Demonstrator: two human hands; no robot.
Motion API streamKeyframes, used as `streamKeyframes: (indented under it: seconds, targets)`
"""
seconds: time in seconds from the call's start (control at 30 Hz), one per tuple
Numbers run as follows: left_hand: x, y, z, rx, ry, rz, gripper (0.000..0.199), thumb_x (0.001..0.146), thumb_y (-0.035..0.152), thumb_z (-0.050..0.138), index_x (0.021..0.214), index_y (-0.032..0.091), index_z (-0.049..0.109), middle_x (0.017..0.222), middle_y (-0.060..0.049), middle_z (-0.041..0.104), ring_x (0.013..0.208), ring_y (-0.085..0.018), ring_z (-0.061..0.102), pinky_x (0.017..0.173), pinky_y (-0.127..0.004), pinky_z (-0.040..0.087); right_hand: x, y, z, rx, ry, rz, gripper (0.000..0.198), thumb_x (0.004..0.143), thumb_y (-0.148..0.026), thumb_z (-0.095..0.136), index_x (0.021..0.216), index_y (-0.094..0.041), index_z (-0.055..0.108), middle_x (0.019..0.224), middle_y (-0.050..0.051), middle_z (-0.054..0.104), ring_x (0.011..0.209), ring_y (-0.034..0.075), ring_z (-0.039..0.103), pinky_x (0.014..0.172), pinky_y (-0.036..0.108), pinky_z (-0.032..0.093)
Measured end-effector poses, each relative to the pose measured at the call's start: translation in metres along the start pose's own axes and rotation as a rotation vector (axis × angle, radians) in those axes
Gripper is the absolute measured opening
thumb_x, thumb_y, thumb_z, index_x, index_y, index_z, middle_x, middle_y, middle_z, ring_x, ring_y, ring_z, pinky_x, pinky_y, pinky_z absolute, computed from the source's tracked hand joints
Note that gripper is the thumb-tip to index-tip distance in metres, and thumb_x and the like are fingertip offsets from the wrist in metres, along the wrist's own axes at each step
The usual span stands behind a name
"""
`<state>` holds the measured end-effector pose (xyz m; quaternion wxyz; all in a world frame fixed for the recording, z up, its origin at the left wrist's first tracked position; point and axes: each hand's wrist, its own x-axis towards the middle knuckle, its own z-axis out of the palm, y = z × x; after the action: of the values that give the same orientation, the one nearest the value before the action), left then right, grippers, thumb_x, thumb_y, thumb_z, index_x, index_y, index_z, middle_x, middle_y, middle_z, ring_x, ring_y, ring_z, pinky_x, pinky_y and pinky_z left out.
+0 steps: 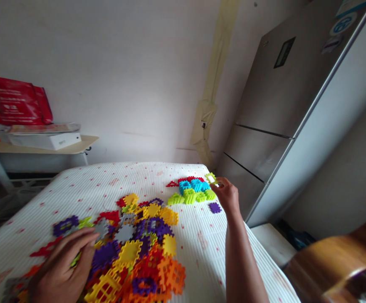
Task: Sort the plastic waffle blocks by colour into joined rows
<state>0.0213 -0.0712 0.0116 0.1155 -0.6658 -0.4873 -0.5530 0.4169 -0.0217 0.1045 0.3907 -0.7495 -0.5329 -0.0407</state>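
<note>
My right hand (226,194) is closed on a lime-green square frame block (210,178), pinched at its edge above the far right of the table. Beside it stand sorted stacks: turquoise blocks (196,185), lime-green blocks (189,196) and red blocks (191,179). A single purple block (215,207) lies just nearer. Over the left side of a mixed pile, my left hand (64,267) is open, thumb apart from the fingers. Its fingertips are by a grey block (102,229); whether they touch cannot be seen. The pile includes yellow blocks (129,253), purple blocks (105,255) and orange blocks (172,273).
A white patterned cloth (101,181) covers the table. To the right rises a tall grey fridge (265,97), with a wooden chair (337,256) nearer. At the left, a side table (85,145) holds a white box (59,140) and a red bag (19,101).
</note>
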Motion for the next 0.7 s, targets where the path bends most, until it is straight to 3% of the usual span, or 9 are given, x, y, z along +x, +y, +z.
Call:
streamKeyframes:
  seconds: [0.17, 0.4, 0.47, 0.63, 0.7]
  targets:
    - [-0.001, -0.002, 0.0, 0.029, -0.017, 0.033, 0.014, 0.081, 0.027, 0.055, 0.093, 0.025, 0.062, 0.097, -0.001, 0.065, 0.087, -0.015, 0.062, 0.093, -0.024, 0.043, -0.021, -0.016, 0.016, -0.17, -0.472, -0.198, 0.031, 0.066, -0.029, 0.066, 0.096, -0.022, 0.068, 0.094, 0.003, 0.07, 0.085, 0.019, 0.063, 0.068, 0.024, 0.041]
    - [0.001, 0.0, -0.001, 0.031, -0.013, 0.058, 0.013, 0.082, 0.027, 0.055, 0.092, 0.023, 0.062, 0.096, -0.001, 0.064, 0.086, -0.014, 0.061, 0.092, -0.022, 0.042, -0.057, -0.01, 0.045, -0.4, -0.64, -0.176, 0.036, 0.064, -0.032, 0.068, 0.099, -0.023, 0.067, 0.096, 0.006, 0.07, 0.086, 0.024, 0.063, 0.065, 0.027, 0.041]
    - [0.003, 0.003, -0.002, 0.026, -0.016, 0.06, 0.013, 0.083, 0.027, 0.054, 0.092, 0.023, 0.061, 0.096, -0.002, 0.064, 0.087, -0.014, 0.061, 0.093, -0.022, 0.042, -0.056, -0.01, 0.047, -0.401, -0.607, -0.151, 0.034, 0.067, -0.037, 0.067, 0.098, -0.023, 0.067, 0.096, 0.006, 0.069, 0.086, 0.024, 0.063, 0.065, 0.028, 0.042]
    - [0.005, 0.01, -0.004, 0.032, -0.047, 0.057, 0.014, 0.085, 0.027, 0.05, 0.093, 0.022, 0.06, 0.096, -0.003, 0.063, 0.087, -0.015, 0.061, 0.093, -0.024, 0.043, -0.036, -0.02, 0.056, -0.345, -0.266, -0.108, 0.035, 0.079, -0.037, 0.057, 0.109, -0.018, 0.06, 0.104, 0.009, 0.065, 0.098, 0.024, 0.058, 0.074, 0.029, 0.042]
    - [0.005, 0.011, -0.004, 0.038, -0.05, 0.048, 0.014, 0.085, 0.027, 0.05, 0.093, 0.022, 0.06, 0.096, -0.003, 0.063, 0.087, -0.015, 0.061, 0.092, -0.025, 0.043, -0.029, -0.021, 0.067, -0.32, -0.214, -0.121, 0.042, 0.079, -0.038, 0.058, 0.114, -0.016, 0.058, 0.108, 0.011, 0.064, 0.103, 0.025, 0.055, 0.08, 0.03, 0.041]
